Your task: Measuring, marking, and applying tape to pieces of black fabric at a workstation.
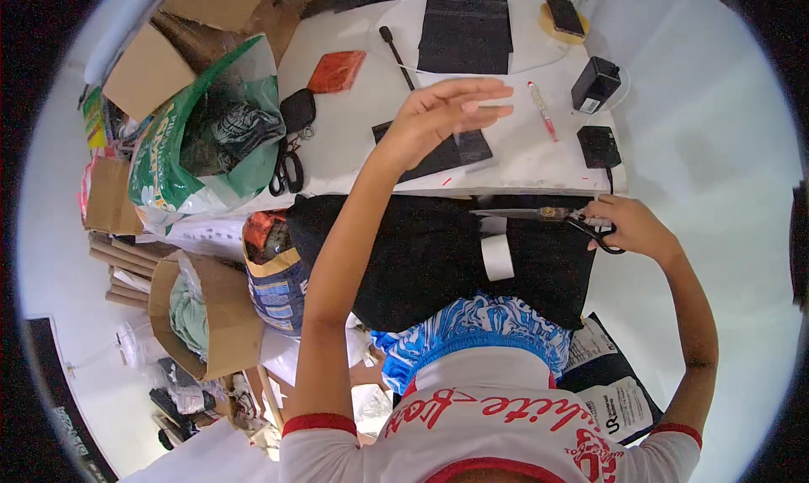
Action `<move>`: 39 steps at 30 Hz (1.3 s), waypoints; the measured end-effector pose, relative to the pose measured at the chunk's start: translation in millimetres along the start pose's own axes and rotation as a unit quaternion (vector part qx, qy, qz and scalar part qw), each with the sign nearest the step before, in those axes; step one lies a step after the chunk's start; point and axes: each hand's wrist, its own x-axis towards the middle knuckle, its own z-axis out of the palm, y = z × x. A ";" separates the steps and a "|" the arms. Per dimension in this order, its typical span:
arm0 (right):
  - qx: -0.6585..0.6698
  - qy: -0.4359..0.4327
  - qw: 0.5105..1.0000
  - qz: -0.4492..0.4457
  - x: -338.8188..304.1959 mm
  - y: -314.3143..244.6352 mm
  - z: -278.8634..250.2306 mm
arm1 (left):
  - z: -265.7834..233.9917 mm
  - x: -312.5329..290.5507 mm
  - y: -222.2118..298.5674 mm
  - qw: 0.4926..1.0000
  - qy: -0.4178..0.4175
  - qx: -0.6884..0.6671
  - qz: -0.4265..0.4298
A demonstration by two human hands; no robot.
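Note:
My left hand (438, 116) is raised above the white table, its fingers stretched out with nothing visible in them. Beneath it lies a flat black piece (440, 158) near the table's front edge. On the right, my right hand (628, 224) grips scissors (581, 220) by their black handles. The blades point left, over the black cloth (404, 268) spread across my lap. Just below the blades, a white strip (497, 257) rests on that cloth.
A stack of black sheets (465, 34), an orange-red packet (335, 72), a pen (543, 112) and two black boxes (596, 84) are on the table. Another pair of scissors (287, 169) lies at left, beside a green-white bag (168, 167). An opened carton (223, 314) stands lower left.

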 end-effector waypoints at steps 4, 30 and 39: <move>0.019 0.000 0.999 0.033 -2.3 2.6 19.4 | -10.7 -0.3 2.7 0.999 0.010 -0.021 0.043; 0.005 0.101 0.992 -0.077 -70.4 5.3 183.7 | 0.3 -3.8 -17.8 0.999 0.021 -0.019 0.044; 0.307 0.175 0.935 0.027 -47.7 -8.7 120.6 | 28.2 -2.3 -14.2 0.999 -0.027 -0.021 0.034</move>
